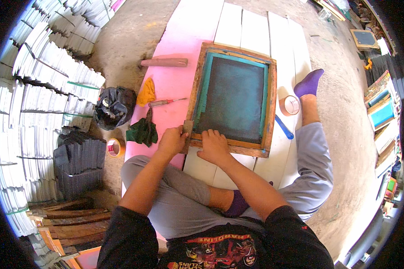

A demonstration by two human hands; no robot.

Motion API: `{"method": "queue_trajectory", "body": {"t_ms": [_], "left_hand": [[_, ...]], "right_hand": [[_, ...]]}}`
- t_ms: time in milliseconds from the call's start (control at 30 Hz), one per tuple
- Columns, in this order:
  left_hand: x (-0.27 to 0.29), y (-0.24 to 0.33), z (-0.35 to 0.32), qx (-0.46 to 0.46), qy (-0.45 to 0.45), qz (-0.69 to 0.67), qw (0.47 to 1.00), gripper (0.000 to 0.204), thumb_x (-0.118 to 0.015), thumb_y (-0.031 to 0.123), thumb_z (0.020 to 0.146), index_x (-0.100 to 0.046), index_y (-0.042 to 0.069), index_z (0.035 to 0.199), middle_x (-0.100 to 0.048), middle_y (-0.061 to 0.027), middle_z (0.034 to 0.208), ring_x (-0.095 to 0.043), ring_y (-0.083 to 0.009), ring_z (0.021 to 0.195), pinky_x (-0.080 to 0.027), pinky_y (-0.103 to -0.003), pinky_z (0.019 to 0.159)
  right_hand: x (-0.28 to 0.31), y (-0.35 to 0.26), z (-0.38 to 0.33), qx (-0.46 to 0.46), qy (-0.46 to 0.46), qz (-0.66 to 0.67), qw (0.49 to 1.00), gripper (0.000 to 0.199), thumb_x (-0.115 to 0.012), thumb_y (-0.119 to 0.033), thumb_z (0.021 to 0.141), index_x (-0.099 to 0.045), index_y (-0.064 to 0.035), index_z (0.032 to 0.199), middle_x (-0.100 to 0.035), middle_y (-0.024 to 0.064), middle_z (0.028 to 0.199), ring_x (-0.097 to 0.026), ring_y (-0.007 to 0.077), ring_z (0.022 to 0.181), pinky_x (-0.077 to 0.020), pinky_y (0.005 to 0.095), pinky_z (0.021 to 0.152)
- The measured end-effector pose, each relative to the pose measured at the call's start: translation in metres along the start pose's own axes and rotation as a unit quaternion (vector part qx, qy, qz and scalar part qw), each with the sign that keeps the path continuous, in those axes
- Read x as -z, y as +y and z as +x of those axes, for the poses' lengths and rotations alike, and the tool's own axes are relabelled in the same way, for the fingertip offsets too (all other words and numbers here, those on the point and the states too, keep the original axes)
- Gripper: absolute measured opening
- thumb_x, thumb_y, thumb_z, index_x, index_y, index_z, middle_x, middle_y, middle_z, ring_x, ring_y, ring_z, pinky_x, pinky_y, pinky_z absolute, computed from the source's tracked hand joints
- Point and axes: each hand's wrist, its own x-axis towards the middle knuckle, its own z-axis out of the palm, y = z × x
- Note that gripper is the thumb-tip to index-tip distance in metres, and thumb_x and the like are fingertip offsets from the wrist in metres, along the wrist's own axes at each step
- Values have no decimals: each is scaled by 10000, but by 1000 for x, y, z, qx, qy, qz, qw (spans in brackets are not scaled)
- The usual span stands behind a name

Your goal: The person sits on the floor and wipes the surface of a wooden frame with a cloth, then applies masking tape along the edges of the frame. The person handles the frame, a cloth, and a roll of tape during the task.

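Observation:
A wooden-framed printing screen (273,96) with dark teal mesh lies in front of me on a pink and white board surface. My left hand (172,141) is closed on a flat, grey-brown scraper-like strip (188,128), held upright against the screen's near left corner. The strip's lower end is partly behind my fingers. My right hand (214,147) grips the near rail of the frame, its fingertips over the wood at the mesh edge and its thumb on the near side.
Left of the screen lie a screwdriver (159,103), a yellow cloth (146,93), a dark green cloth (142,132) and a brown bar (166,62). A tape roll (289,106) and a blue tool (283,127) lie right. Paper stacks (45,98) and a black bag (115,107) stand left.

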Motion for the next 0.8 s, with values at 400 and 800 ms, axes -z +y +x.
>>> {"method": "queue_trajectory", "body": {"t_ms": [400, 800], "left_hand": [[0, -1, 4, 19, -16, 22, 999, 294, -678, 252, 916, -666, 1, 1069, -696, -260, 892, -681, -444, 906, -541, -530, 799], [-1, -1, 1, 47, -9, -25, 999, 311, -670, 260, 927, -677, 29, 1135, -708, -237, 960, -679, -424, 959, -523, -518, 836]], "right_hand": [[-11, -17, 12, -3, -11, 83, 997, 509, -779, -285, 665, -661, -17, 1081, -596, 154, 1108, -558, 354, 1117, -480, 477, 929], [-5, 62, -35, 0, 22, 109, 994, 534, -761, -342, 729, -682, -22, 1150, -606, 159, 1067, -572, 356, 1092, -485, 469, 943]]}}
